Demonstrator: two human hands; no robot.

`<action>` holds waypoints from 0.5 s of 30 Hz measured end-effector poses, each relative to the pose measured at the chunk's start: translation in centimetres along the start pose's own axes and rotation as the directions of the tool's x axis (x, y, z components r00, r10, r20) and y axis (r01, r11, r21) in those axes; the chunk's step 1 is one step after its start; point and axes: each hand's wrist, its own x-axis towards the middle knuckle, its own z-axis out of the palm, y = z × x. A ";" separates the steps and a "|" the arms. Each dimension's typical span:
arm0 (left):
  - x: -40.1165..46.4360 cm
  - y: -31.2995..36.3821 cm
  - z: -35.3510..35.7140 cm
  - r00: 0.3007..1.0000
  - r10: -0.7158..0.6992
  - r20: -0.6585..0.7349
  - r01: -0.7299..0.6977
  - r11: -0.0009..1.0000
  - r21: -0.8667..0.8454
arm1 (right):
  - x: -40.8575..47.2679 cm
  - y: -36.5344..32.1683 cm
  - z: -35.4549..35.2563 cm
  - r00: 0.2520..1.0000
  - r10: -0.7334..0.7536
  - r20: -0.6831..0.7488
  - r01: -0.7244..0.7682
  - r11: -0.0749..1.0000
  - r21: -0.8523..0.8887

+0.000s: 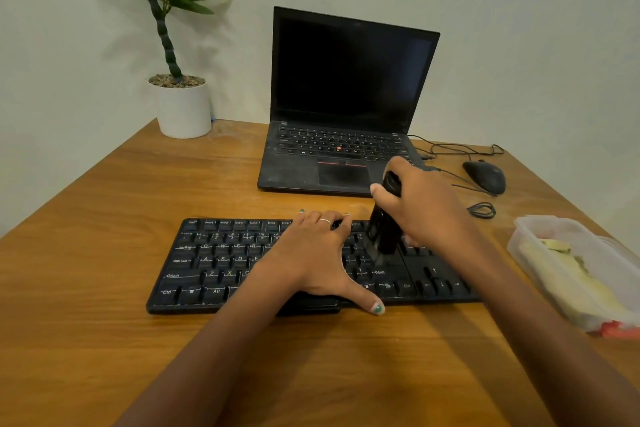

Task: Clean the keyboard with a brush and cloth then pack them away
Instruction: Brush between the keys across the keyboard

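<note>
Keyboard, black and full-sized, lies flat on the wooden desk, its long side running left to right across the near middle of the desktop. Both forearms reach in from the near edge, over bare wood, and end above it.

From the near left comes the left arm, angled toward the keyboard's centre. The left hand lies palm down on the middle keys, flat and spread wide: its thumb sticks out over the keyboard's near edge, its fingers stretch to the far row, and a thin ring shows on one of them. It holds nothing; it only presses on the keys.

From the near right comes the right arm, crossing the keyboard's right end. The right hand is raised above the keys to the right of the left hand, curled tight around the handle of a black brush. That brush stands nearly upright, its lower end down on the keys right of centre; the bristles are blurred.

To the right of the keyboard, near the desk's right edge, sits a clear plastic container with a yellow cloth inside.

Beyond the keyboard stands an open laptop with a dark screen. Right of the laptop lie a black mouse and loose cables. Beyond the keyboard's left end, at the far edge by the wall, a green plant in a white pot stands.
</note>
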 end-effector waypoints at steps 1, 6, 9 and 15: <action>0.0 0.0 0.0 1.000 0.000 0.002 0.000 1.000 0.005 | -0.1 0.1 -0.7 0.995 0.012 0.096 -0.015 1.000 0.027; 0.0 0.1 0.0 1.000 -0.001 0.009 0.001 1.000 -0.001 | -0.1 -0.1 0.7 0.996 -0.004 -0.089 -0.005 0.995 -0.104; 0.0 0.0 0.0 1.000 -0.005 0.002 0.005 1.000 -0.001 | -0.6 -0.2 1.3 0.983 -0.043 -0.177 0.041 0.999 -0.013; -0.1 0.1 0.0 1.000 0.000 0.012 0.000 1.000 0.000 | -0.7 -0.2 0.0 1.000 -0.028 0.002 0.028 0.996 -0.090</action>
